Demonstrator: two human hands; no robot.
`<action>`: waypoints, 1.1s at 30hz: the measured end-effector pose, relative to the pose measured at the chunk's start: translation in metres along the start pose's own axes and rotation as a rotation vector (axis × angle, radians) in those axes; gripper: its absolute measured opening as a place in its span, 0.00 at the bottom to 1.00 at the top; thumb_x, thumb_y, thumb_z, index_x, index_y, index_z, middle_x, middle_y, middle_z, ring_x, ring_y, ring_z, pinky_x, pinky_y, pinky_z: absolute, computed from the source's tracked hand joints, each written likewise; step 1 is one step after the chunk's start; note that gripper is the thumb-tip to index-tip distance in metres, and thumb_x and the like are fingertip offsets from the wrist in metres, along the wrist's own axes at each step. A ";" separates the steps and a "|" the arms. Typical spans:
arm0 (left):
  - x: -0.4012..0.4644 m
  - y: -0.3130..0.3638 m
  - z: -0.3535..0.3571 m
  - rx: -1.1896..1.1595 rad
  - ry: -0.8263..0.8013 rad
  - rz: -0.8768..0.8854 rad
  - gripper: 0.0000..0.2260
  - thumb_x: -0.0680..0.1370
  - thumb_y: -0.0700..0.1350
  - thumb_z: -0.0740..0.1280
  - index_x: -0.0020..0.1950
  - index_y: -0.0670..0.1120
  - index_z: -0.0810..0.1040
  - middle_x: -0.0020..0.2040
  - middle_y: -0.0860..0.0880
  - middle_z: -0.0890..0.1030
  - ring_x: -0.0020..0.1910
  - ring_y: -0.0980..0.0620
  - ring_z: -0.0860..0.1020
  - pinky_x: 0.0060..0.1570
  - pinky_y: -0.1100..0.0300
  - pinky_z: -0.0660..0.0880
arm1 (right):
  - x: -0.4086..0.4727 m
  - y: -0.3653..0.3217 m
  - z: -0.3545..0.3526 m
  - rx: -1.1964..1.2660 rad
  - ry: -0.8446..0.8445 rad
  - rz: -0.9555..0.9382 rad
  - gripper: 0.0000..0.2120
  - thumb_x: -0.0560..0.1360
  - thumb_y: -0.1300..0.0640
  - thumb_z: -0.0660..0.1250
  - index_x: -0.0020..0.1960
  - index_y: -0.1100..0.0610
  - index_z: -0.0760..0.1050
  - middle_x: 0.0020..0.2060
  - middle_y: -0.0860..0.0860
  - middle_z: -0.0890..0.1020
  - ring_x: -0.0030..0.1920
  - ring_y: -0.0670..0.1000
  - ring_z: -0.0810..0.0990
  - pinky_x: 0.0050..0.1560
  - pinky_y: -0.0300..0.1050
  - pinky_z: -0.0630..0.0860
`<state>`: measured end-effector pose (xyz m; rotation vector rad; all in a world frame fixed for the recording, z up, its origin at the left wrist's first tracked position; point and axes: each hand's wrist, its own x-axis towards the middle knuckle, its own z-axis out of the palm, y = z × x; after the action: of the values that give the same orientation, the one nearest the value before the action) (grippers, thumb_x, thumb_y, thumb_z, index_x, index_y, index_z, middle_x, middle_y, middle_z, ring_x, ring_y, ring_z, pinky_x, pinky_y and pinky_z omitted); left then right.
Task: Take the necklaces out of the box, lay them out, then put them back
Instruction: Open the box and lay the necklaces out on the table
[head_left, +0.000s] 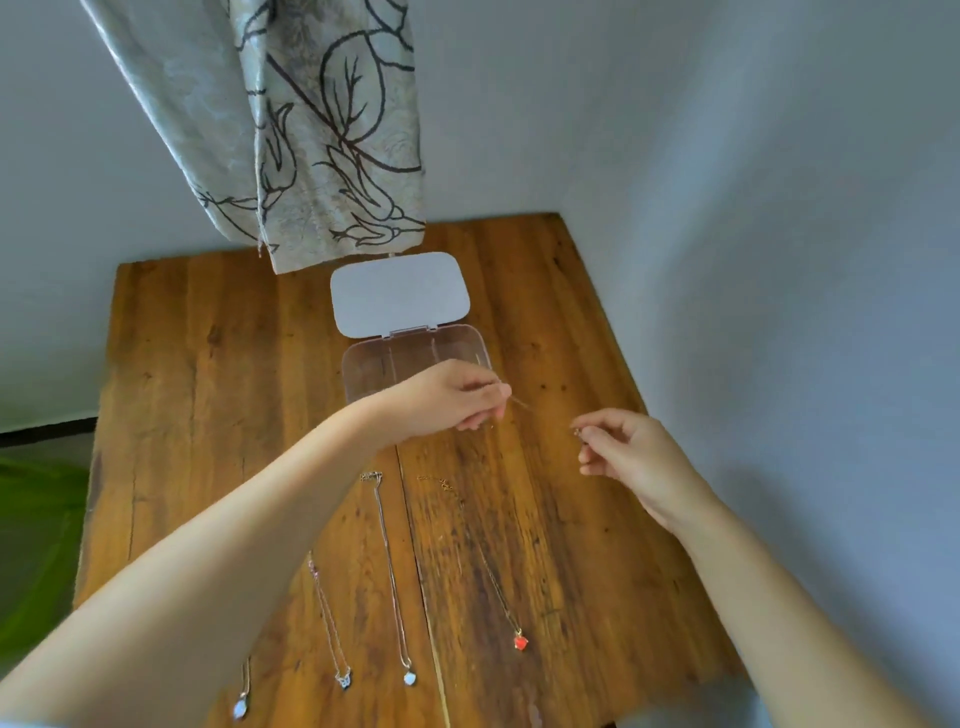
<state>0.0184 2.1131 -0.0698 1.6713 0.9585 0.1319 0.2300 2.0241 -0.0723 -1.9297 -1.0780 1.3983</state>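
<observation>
Two hands (535, 415) pinching chain (517, 402), beside box (415, 358)

Single head-worn wide-angle view, looking forward and steeply down from above, close over the wooden table (218, 364), walls bowed, perhaps by the lens.

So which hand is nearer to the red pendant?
Right. The right hand is above and right of the red pendant; the left hand is farther up, by the box.
</observation>
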 end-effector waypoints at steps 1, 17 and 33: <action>0.007 0.002 0.004 0.011 -0.056 -0.015 0.16 0.80 0.49 0.57 0.34 0.48 0.74 0.30 0.47 0.72 0.32 0.52 0.72 0.46 0.68 0.69 | -0.007 0.015 0.000 0.034 0.003 0.048 0.08 0.78 0.63 0.63 0.48 0.55 0.80 0.37 0.52 0.81 0.38 0.48 0.81 0.43 0.41 0.81; 0.127 -0.036 0.101 0.567 -0.363 -0.082 0.15 0.79 0.53 0.59 0.34 0.50 0.71 0.37 0.48 0.76 0.36 0.50 0.74 0.34 0.58 0.67 | -0.084 0.167 0.032 0.187 0.382 0.533 0.04 0.76 0.57 0.65 0.47 0.58 0.77 0.32 0.52 0.81 0.27 0.46 0.76 0.32 0.37 0.73; 0.117 -0.053 0.127 1.029 0.048 0.161 0.17 0.79 0.51 0.58 0.65 0.45 0.65 0.63 0.44 0.69 0.61 0.44 0.67 0.58 0.51 0.66 | -0.077 0.167 0.015 -0.101 0.312 0.506 0.05 0.77 0.54 0.65 0.46 0.55 0.75 0.36 0.49 0.81 0.26 0.44 0.77 0.26 0.33 0.72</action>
<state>0.1371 2.0928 -0.2042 2.6939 0.9876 -0.2666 0.2542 1.8673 -0.1673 -2.5107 -0.5416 1.2343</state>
